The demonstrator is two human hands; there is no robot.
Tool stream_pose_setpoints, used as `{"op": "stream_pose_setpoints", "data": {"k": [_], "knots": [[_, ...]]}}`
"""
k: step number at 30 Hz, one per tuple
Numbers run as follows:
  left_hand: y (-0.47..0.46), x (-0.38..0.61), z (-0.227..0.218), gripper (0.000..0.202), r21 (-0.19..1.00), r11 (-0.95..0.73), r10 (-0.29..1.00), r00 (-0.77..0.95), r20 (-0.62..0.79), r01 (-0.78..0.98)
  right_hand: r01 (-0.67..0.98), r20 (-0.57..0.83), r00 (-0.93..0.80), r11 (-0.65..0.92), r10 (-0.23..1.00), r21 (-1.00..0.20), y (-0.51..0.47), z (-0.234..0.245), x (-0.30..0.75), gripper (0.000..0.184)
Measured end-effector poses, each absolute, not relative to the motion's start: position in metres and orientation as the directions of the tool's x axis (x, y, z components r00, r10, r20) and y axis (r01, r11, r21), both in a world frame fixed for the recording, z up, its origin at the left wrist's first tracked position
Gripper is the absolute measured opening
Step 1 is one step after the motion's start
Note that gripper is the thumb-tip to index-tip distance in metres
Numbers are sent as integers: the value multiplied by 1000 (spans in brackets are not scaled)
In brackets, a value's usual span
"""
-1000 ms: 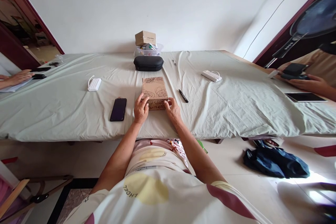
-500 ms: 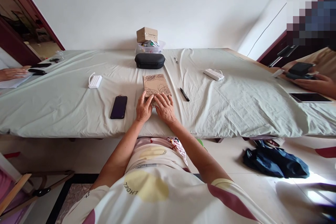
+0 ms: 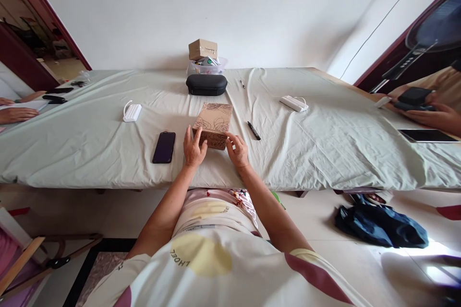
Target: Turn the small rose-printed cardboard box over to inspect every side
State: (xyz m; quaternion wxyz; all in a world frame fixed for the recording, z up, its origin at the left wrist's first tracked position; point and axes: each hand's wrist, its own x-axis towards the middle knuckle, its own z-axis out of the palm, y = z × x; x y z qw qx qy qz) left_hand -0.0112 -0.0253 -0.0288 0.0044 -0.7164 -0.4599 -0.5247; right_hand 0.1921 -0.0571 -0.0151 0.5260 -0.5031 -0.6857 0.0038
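Note:
A flat brown cardboard box [image 3: 213,123] printed with line drawings lies on the cloth-covered table [image 3: 324,144], turned slightly askew, its near edge seeming a little raised. My left hand [image 3: 193,147] grips its near left corner, thumb on the lid. My right hand [image 3: 236,150] pinches the near right corner with curled fingers. A black phone [image 3: 163,147] lies left of my left hand. A black pen [image 3: 253,130] lies right of the box.
Behind the box sit a black zip case [image 3: 206,84] and a tub with a small carton [image 3: 202,50] on top. White packs [image 3: 131,112] [image 3: 294,103] lie to either side. Other people's hands [image 3: 16,114] [image 3: 435,116] rest at both table ends, a tablet [image 3: 427,135] at right.
My right hand slid off the lid back to the near right corner. The box has turned slightly clockwise and its near edge looks a little lifted.

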Motion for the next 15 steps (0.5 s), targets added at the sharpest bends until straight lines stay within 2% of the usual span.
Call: {"op": "stream_pose_setpoints", "data": {"k": [3,7,10,15], "knots": [[-28,-13,-26,64,456,-567,637,15,771,686,660,744,-108,607,659,-442,-61,-15,183,42],[-33,-6,-22,56,311,-687,546,184,818,657,589,777,-261,732,573,-342,-61,-16,175,45],[-33,0,-21,53,276,-729,518,242,820,626,600,762,-282,727,583,-335,-61,-16,173,46],[-30,-1,-21,51,280,-748,496,227,838,602,666,713,-278,664,644,-340,-60,-16,176,45]]}}
